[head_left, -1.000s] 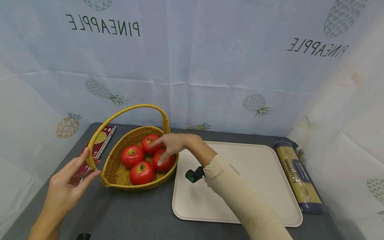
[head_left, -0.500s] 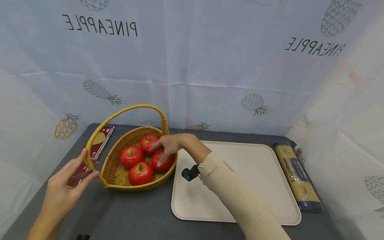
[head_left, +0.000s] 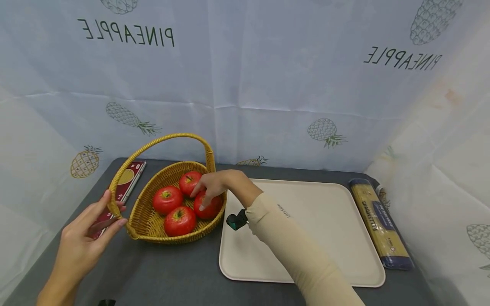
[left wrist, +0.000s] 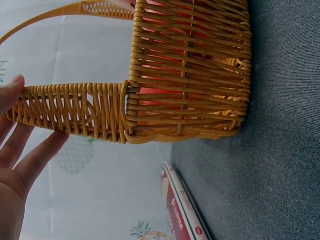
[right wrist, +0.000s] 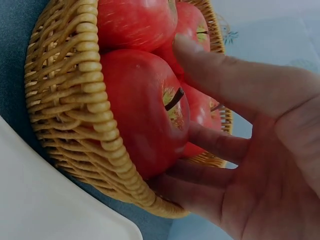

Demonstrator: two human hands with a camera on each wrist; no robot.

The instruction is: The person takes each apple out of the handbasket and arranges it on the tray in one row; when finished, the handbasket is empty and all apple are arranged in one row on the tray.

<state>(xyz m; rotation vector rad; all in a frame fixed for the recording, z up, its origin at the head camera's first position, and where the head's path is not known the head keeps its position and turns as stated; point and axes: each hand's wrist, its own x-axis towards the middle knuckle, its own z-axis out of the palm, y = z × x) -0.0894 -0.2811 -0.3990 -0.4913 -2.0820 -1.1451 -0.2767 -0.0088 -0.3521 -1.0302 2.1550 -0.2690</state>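
Observation:
A yellow wicker basket (head_left: 174, 239) with several red apples stands on the left part of the table. My left hand (head_left: 82, 236) pinches its handle (head_left: 180, 136) near the left base, thumb on one side and fingers on the other in the left wrist view. Over the basket's right side is my right hand (head_left: 218, 182), about the nearest apple (right wrist: 135, 107). In the right wrist view its fingers reach behind that apple, and the thumb (right wrist: 225, 75) extends above it, apparently apart from its skin. Whether the fingertips touch the apple is hidden.
A beige tray (head_left: 325, 238) lies right of the basket, partly under the right forearm. Beyond it is a spaghetti pack (head_left: 380, 225). A dark red box (head_left: 128, 180) lies behind the left hand. Pineapple-print cloth (head_left: 268, 63) hangs at the back and sides.
My right hand has turned slightly at the apple, its fingers bending a little more, and the forearm has shifted left. The left hand keeps its hold on the handle.

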